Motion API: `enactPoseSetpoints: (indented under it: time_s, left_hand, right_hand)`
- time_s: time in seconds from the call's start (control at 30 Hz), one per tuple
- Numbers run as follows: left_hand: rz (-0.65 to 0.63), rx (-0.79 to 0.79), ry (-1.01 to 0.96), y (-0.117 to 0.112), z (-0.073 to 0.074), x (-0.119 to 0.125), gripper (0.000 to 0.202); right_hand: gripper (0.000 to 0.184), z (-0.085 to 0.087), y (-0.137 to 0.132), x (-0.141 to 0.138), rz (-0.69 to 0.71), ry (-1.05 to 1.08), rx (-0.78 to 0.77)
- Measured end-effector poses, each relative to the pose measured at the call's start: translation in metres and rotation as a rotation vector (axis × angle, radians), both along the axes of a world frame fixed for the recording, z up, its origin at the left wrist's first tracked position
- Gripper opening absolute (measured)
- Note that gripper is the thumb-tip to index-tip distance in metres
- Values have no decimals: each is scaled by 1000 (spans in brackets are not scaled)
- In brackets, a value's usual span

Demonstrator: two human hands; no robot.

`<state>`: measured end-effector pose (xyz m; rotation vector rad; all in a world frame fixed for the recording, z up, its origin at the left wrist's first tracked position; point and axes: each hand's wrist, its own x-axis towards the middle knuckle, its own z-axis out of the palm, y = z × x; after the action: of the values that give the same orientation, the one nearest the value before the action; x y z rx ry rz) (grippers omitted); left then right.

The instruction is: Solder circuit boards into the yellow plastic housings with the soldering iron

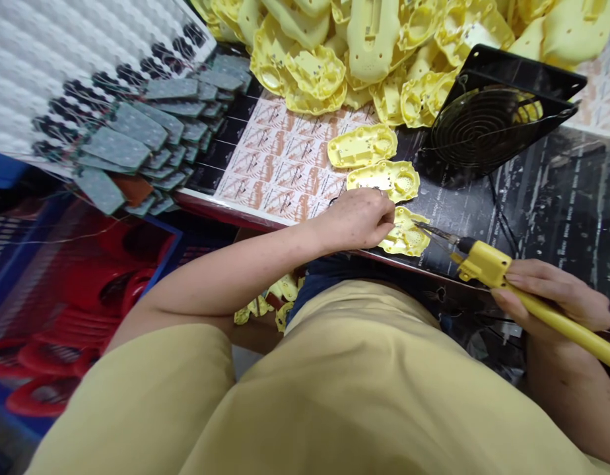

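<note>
Our right hand [562,293] is wrapped around a yellow soldering iron [490,262], its tip at the nearest yellow shell [410,236], by the near edge of the table [547,198]. Our left hand [362,219] curls over that shell's left end; we cannot tell what it grips. Farther off, a black fan [476,135] stands right of two more shells [362,146].

Lane open at left: brown-and-white patterned paper sheet [285,158] lies bare between stacked grey-green flat boards [131,135] and row of three yellow moulded plastic shells [391,181]. Left forearm [265,267] bars low entry from front, left hand [359,218] covering nearest shell's left end. Far side walled off by heaped yellow plastic housings [372,39]. Narrow gap between shells and tilted black square fan [473,135]. Thin black cable [503,214] crosses below fan. Right hand's [557,290] yellow-handled, metal-tipped tool [490,262] blocks right approach; beyond it, bare black tabletop [557,191], roomy.
</note>
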<state>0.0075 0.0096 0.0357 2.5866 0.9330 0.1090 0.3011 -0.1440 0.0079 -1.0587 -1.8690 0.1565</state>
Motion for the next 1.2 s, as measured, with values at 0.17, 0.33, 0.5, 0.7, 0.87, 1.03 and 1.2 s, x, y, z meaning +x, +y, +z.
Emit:
enactPoseSetpoints:
  time_s: [0.17,0.33,0.5,0.7,0.87,1.03,1.2]
  left_hand:
    - [-1,21,13,-1,0,1,21]
    - [-67,132,-29,-6,-1,-7,24]
    - [-10,-22,-173,-6,-6,-16,12]
    - [14,-24,-30,-5,-3,-6,15]
    - [3,-28,1,-4,2,-3,17]
    - [13,-44,29,-4,3,0,16]
    - [32,-66,71,-4,7,5,16]
  right_hand:
    - [52,-7,-9,-8,-251,-72,149]
    - [42,-2,-13,-22,-96,50,62]
    - [25,0,-20,-26,-92,20,-16]
    - [20,-2,-19,-30,-76,-93,39]
    - [20,-1,-12,-32,22,-101,32]
    - [12,-7,-15,-28,21,-140,12]
    - [9,-7,-24,-19,50,-240,-61]
